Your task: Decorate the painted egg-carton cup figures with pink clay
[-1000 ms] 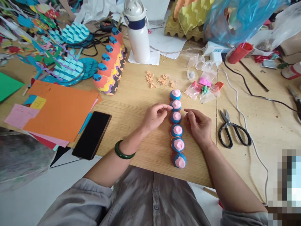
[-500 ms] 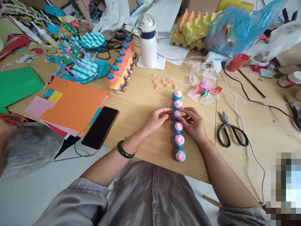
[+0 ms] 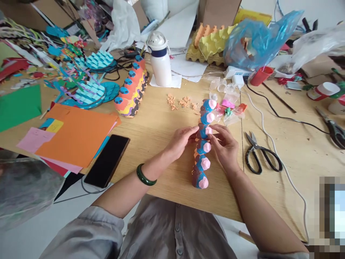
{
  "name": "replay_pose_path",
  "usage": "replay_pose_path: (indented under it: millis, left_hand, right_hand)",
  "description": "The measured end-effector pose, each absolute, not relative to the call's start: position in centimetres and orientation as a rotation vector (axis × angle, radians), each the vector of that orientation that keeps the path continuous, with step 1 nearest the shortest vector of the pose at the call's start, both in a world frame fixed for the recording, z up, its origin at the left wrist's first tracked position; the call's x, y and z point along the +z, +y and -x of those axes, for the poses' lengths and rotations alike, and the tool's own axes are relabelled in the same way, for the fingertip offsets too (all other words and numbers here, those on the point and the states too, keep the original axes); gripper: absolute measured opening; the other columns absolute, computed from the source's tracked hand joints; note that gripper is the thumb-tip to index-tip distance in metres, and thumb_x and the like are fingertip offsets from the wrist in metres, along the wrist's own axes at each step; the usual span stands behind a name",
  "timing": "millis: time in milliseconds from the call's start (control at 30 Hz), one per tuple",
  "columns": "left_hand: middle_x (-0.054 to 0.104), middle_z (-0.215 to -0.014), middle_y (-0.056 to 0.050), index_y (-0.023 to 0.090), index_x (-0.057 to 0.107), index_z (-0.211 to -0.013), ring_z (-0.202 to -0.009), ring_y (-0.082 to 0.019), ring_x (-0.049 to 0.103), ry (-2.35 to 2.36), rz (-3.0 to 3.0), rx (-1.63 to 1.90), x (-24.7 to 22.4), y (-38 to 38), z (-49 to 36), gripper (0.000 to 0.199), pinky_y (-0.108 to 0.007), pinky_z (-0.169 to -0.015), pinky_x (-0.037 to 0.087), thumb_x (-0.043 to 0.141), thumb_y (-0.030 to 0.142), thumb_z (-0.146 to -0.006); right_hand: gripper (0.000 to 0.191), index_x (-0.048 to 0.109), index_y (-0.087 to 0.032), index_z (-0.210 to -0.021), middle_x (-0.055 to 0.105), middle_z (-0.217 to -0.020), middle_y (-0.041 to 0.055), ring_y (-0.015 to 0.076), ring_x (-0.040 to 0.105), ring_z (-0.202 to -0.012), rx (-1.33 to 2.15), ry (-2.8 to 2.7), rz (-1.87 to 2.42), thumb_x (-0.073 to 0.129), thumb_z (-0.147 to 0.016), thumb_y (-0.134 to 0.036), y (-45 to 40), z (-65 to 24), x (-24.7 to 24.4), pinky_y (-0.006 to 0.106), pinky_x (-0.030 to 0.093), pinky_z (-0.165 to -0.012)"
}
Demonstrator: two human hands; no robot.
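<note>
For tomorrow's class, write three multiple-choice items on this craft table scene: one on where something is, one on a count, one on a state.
1. Where do the black-handled steel scissors lie?
A) On the orange card
B) On the light wooden tabletop, right of the right hand
C) On the black smartphone

2. How many pink-tipped cups has the blue-painted egg-carton strip?
A) Four
B) Six
C) Eight

3. What state is the strip in?
A) Lying untouched
B) Inside the blue plastic bag
C) Held by the right hand and the left hand

Answers:
1 B, the scissors rest on bare wood.
2 B, six pink tips show in a row.
3 C, both hands grip its middle.
</note>
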State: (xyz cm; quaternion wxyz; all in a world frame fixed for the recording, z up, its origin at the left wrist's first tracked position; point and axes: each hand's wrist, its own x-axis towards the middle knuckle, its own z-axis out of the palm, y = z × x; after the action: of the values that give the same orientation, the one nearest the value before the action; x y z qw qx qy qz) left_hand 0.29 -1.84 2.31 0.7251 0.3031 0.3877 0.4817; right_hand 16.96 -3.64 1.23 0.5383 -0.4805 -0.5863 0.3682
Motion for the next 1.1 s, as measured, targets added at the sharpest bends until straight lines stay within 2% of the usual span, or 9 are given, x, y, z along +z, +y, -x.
replay_pose_path:
  millis: [100,300,433,533,633,733,867,967,1100]
  left_hand:
    - [0.075,-0.076,-0.003,0.015,0.076,-0.075,-0.072,-0.013,0.066,0.878,-0.707,1.059,2.0,-1.9,-0.1,0.029,-0.027,-0.074,0.049,0.084,0.042,-0.069]
    - [0.072,-0.073,-0.001,0.015,0.077,-0.073,-0.07,-0.012,0.062,0.831,-0.832,1.014,1.6,-1.8,1.4,0.023,-0.027,-0.075,0.048,0.082,0.038,-0.074]
    - [0.072,-0.072,-0.002,0.016,0.077,-0.072,-0.071,-0.012,0.063,0.809,-0.798,1.01,1.8,-1.8,1.4,0.024,-0.027,-0.077,0.049,0.081,0.039,-0.075]
    - [0.076,-0.082,-0.003,0.018,0.08,-0.081,-0.08,-0.015,0.067,0.739,-0.746,1.01,1.9,-1.9,1.1,0.027,-0.029,-0.082,0.052,0.076,0.045,-0.08]
    - [0.078,-0.088,-0.004,0.02,0.082,-0.087,-0.087,-0.017,0.069,0.713,-0.756,1.02,1.9,-1.9,1.0,0.025,-0.031,-0.087,0.052,0.074,0.044,-0.083]
    - [0.078,-0.087,-0.004,0.019,0.081,-0.082,-0.089,-0.017,0.069,0.749,-0.858,1.03,1.8,-2.0,1.1,0.024,-0.031,-0.089,0.051,0.072,0.041,-0.086]
    - [0.076,-0.081,-0.003,0.017,0.08,-0.081,-0.081,-0.015,0.067,0.882,-0.986,1.036,1.9,-2.0,1.3,0.02,-0.029,-0.084,0.05,0.079,0.037,-0.078]
    - [0.075,-0.078,-0.003,0.017,0.078,-0.078,-0.077,-0.014,0.065,0.929,-1.023,1.057,2.1,-2.1,1.3,0.019,-0.029,-0.08,0.05,0.08,0.035,-0.077]
    - [0.074,-0.078,-0.004,0.017,0.078,-0.075,-0.08,-0.016,0.066,0.859,-0.953,1.056,2.1,-2.1,1.2,0.02,-0.03,-0.083,0.051,0.076,0.036,-0.079]
  right_hand:
    - [0.025,0.076,-0.031,-0.111,0.066,-0.118,0.0037,0.014,0.071,-0.087,0.923,-1.37,1.139,0.075,-0.088,-0.038,-3.6,-17.0,1.1,0.025,0.06,-0.065]
    - [0.025,0.076,-0.031,-0.111,0.069,-0.12,0.003,0.0154,0.073,-0.092,1.104,-1.326,1.139,0.077,-0.086,-0.035,-3.9,-16.8,1.3,0.026,0.062,-0.073]
    - [0.03,0.073,-0.03,-0.115,0.075,-0.11,0.0026,0.0169,0.074,-0.088,1.226,-1.263,1.168,0.077,-0.086,-0.037,-4.1,-16.7,1.6,0.026,0.062,-0.068]
    - [0.032,0.073,-0.03,-0.114,0.077,-0.102,0.002,0.0171,0.074,-0.083,1.211,-1.223,1.184,0.079,-0.084,-0.038,-4.2,-16.6,1.5,0.026,0.061,-0.062]
    - [0.033,0.073,-0.029,-0.115,0.078,-0.096,0.0017,0.0168,0.074,-0.078,1.178,-1.207,1.206,0.079,-0.083,-0.039,-4.1,-16.7,1.2,0.026,0.06,-0.059]
    - [0.034,0.072,-0.028,-0.115,0.078,-0.098,0.0021,0.0172,0.074,-0.078,1.145,-1.209,1.216,0.078,-0.084,-0.041,-4.1,-16.8,0.9,0.026,0.06,-0.058]
    - [0.033,0.071,-0.028,-0.115,0.077,-0.107,0.0029,0.0181,0.075,-0.083,1.116,-1.231,1.208,0.077,-0.085,-0.041,-4.0,-16.9,0.7,0.027,0.061,-0.059]
    - [0.033,0.072,-0.028,-0.115,0.077,-0.098,0.002,0.0177,0.074,-0.078,1.107,-1.239,1.203,0.078,-0.085,-0.04,-4.1,-16.8,0.8,0.027,0.06,-0.057]
    - [0.032,0.072,-0.029,-0.114,0.077,-0.097,0.0025,0.0188,0.074,-0.077,1.077,-1.26,1.209,0.077,-0.085,-0.043,-4.2,-16.6,1.0,0.029,0.061,-0.057]
